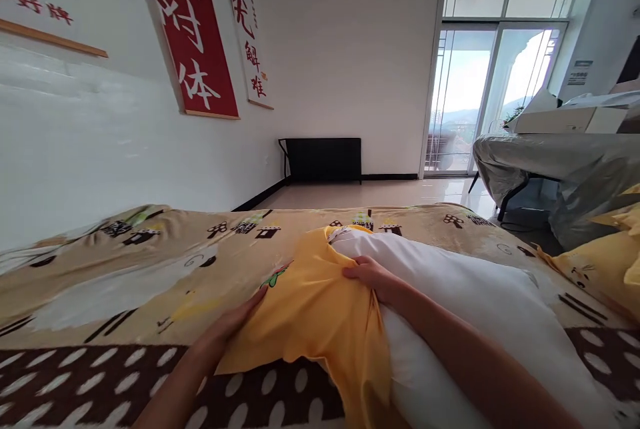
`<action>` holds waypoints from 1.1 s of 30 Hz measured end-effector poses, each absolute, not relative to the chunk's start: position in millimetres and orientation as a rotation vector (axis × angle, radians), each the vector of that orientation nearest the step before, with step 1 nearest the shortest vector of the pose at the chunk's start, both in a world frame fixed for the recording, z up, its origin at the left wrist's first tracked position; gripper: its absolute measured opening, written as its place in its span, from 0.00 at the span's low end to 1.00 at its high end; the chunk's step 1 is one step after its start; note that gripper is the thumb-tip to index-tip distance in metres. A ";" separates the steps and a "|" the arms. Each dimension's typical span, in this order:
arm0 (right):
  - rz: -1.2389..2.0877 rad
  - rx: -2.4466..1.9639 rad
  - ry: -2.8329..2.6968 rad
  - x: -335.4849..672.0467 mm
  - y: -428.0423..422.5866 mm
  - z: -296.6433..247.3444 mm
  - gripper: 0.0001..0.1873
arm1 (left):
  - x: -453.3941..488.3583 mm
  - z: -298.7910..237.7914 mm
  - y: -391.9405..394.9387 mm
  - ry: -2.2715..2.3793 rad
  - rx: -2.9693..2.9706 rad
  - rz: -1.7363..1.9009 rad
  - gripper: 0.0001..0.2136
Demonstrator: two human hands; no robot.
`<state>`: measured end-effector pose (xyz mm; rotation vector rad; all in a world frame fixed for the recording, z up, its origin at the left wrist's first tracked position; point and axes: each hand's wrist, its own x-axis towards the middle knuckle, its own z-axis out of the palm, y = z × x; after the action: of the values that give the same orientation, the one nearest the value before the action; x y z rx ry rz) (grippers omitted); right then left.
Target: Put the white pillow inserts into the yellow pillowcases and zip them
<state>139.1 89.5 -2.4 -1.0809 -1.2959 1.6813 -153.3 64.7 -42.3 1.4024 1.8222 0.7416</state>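
Observation:
A yellow pillowcase (310,302) with a small printed picture lies on the bed, its right end drawn over one end of a white pillow (450,282). My right hand (367,276) grips the pillowcase's edge where it meets the pillow, fingers closed on the cloth. At the pillowcase's left side, my left hand (240,316) rests along the fabric. Its fingertips touch near the print, and I cannot make out whether they pinch the cloth. Most of the pillow is outside the case, stretching toward the lower right beneath my right forearm.
Under everything is a beige patterned blanket (200,282) with a brown, white-spotted border (90,369). More yellow bedding (595,262) lies at the right. Beyond the bed stand a black panel (324,159) against the wall and a plastic-covered table (540,149) with a white box (555,120).

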 end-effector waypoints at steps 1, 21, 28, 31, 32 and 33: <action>1.691 -1.064 -1.294 138.2 87.8 -3.3 0.07 | -153.8 -44.5 71.2 1.801 1.402 0.710 0.32; 1.714 -0.983 -1.390 123.8 69.5 -16.3 0.16 | -139.6 -25.4 207.9 2.156 1.911 0.713 0.11; 1.704 -0.951 -1.413 119.3 65.9 -17.2 0.15 | -112.5 -47.9 218.6 2.063 1.930 0.768 0.14; 1.712 -0.948 -1.401 120.7 65.0 -15.3 0.14 | -115.5 -53.2 220.3 2.012 1.865 0.732 0.12; 1.726 -0.941 -1.396 121.6 64.8 -14.9 0.15 | -119.5 -52.8 220.4 1.979 1.842 0.703 0.12; 1.743 -0.928 -1.390 122.5 64.8 -14.8 0.15 | -124.9 -51.3 220.0 1.950 1.820 0.677 0.11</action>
<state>122.5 64.8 -14.8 -0.9284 -1.3901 1.7430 -124.9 220.0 -51.3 1.8196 1.9498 0.6773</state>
